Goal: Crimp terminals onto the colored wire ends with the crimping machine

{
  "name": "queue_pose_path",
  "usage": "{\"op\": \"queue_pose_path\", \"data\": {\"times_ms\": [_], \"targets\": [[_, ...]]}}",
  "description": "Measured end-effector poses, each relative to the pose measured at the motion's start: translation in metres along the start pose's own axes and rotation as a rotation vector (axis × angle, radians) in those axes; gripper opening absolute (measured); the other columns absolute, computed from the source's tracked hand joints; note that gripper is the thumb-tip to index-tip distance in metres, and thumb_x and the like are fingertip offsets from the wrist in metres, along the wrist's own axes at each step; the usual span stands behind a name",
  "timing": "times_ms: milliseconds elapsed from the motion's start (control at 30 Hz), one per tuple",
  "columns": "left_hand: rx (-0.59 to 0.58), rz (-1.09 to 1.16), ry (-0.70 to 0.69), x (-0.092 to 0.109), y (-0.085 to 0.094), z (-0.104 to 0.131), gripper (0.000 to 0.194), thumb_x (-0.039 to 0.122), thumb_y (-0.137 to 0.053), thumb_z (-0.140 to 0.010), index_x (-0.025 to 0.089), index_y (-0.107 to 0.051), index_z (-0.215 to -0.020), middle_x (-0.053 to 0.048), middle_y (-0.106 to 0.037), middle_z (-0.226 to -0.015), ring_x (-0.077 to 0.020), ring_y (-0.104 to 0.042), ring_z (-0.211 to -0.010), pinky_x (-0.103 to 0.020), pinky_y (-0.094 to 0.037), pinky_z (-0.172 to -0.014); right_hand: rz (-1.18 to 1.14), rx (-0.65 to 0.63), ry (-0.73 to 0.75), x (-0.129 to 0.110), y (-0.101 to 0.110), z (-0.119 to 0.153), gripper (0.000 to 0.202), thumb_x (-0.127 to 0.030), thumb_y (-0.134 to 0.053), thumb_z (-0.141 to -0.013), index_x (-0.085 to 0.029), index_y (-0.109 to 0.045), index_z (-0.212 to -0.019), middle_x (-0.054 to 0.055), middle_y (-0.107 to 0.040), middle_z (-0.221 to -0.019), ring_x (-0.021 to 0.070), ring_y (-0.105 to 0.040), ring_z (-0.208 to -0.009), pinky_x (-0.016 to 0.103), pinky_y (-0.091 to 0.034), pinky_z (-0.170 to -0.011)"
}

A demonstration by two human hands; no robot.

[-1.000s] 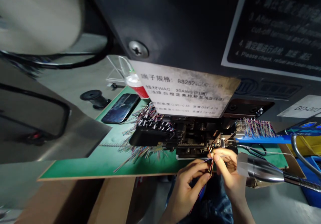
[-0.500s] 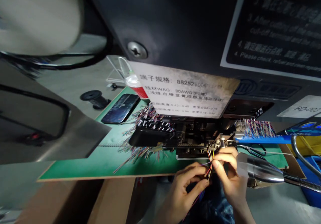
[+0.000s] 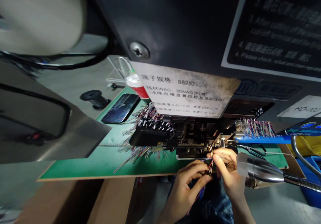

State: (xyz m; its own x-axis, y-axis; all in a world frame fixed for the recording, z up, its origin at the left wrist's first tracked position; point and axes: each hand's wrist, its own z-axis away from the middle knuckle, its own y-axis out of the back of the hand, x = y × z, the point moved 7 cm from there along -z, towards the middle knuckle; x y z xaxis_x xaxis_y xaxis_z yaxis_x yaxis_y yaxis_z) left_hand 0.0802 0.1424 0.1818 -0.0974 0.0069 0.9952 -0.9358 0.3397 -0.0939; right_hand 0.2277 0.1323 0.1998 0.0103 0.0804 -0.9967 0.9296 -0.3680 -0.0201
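Between my hands runs a small bunch of thin coloured wires [image 3: 211, 165], with orange, white, red and blue strands showing. My left hand [image 3: 192, 179] pinches its lower part between thumb and fingers. Higher up, my right hand [image 3: 227, 169] grips the wires near their ends with thumb and forefinger. The wire tips point up at the metal crimping parts [image 3: 217, 143] of the dark machine [image 3: 180, 26]; whether they touch is too small to tell. Below my left hand, more of the wires hang over my lap.
A lamp head [image 3: 263, 169] on a flexible neck sits right of my right hand. Wire bundles [image 3: 147, 153] lie on the green bench top [image 3: 87, 169], near a phone [image 3: 120, 108]. Scissors [image 3: 253, 150] and a blue tray [image 3: 263, 139] with wires are at the right.
Both hands have shifted slightly to the right with the wires. The wire tips are now closer together and nearer the crimping parts.
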Motion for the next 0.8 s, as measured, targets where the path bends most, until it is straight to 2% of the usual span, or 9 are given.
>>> {"op": "queue_pose_path", "data": {"times_ms": [300,467,567,667,733,800], "targets": [[0.029,-0.048,-0.012,0.004,0.003,-0.001,0.014,0.027,-0.074,-0.091,0.018,-0.084,-0.093,-0.008,-0.075,-0.095,-0.0186,-0.073,-0.078,-0.021,-0.064,-0.072,0.012,0.013,0.013,-0.002,-0.001,0.000,0.023,-0.045,-0.076,-0.093,-0.022,-0.078,-0.095,0.006,-0.084,-0.084,0.0235,-0.076,-0.069,0.036,-0.062,-0.064],[0.036,-0.054,-0.025,0.005,0.004,0.001,0.013,0.026,-0.073,-0.091,0.019,-0.084,-0.094,-0.007,-0.076,-0.094,-0.0178,-0.074,-0.078,-0.020,-0.063,-0.072,0.087,0.009,0.056,0.001,0.002,0.001,0.021,-0.043,-0.073,-0.096,-0.023,-0.079,-0.097,0.006,-0.082,-0.086,0.0238,-0.075,-0.074,0.034,-0.059,-0.064],[0.004,-0.081,-0.023,0.011,0.007,0.003,0.012,0.026,-0.074,-0.090,0.021,-0.084,-0.095,-0.006,-0.076,-0.095,-0.0179,-0.074,-0.077,-0.020,-0.062,-0.070,0.206,-0.010,0.210,-0.010,0.006,-0.001,0.013,-0.035,-0.072,-0.097,-0.025,-0.080,-0.099,0.004,-0.079,-0.087,0.0222,-0.073,-0.076,0.035,-0.059,-0.071],[-0.052,-0.159,-0.034,0.020,0.012,0.004,0.010,0.023,-0.075,-0.088,0.022,-0.085,-0.090,-0.005,-0.077,-0.087,-0.0178,-0.073,-0.075,-0.019,-0.060,-0.069,0.246,-0.085,0.357,-0.023,0.005,0.002,0.007,-0.028,-0.074,-0.095,-0.026,-0.080,-0.092,0.005,-0.078,-0.096,0.0237,-0.074,-0.088,0.037,-0.059,-0.083],[-0.087,-0.209,-0.049,0.024,0.013,0.005,0.010,0.021,-0.075,-0.088,0.023,-0.085,-0.087,-0.003,-0.076,-0.080,-0.0182,-0.072,-0.075,-0.020,-0.059,-0.071,0.174,-0.119,0.304,-0.022,0.004,0.003,0.009,-0.029,-0.073,-0.096,-0.025,-0.077,-0.089,0.005,-0.079,-0.096,0.0234,-0.075,-0.088,0.036,-0.059,-0.082],[-0.088,-0.217,-0.043,0.023,0.015,0.004,0.011,0.022,-0.075,-0.088,0.023,-0.085,-0.089,-0.004,-0.077,-0.082,-0.0194,-0.073,-0.078,-0.021,-0.060,-0.073,0.086,-0.107,0.195,-0.016,0.004,0.004,0.011,-0.034,-0.072,-0.097,-0.025,-0.076,-0.092,0.005,-0.080,-0.090,0.0217,-0.075,-0.078,0.035,-0.060,-0.075]]}}
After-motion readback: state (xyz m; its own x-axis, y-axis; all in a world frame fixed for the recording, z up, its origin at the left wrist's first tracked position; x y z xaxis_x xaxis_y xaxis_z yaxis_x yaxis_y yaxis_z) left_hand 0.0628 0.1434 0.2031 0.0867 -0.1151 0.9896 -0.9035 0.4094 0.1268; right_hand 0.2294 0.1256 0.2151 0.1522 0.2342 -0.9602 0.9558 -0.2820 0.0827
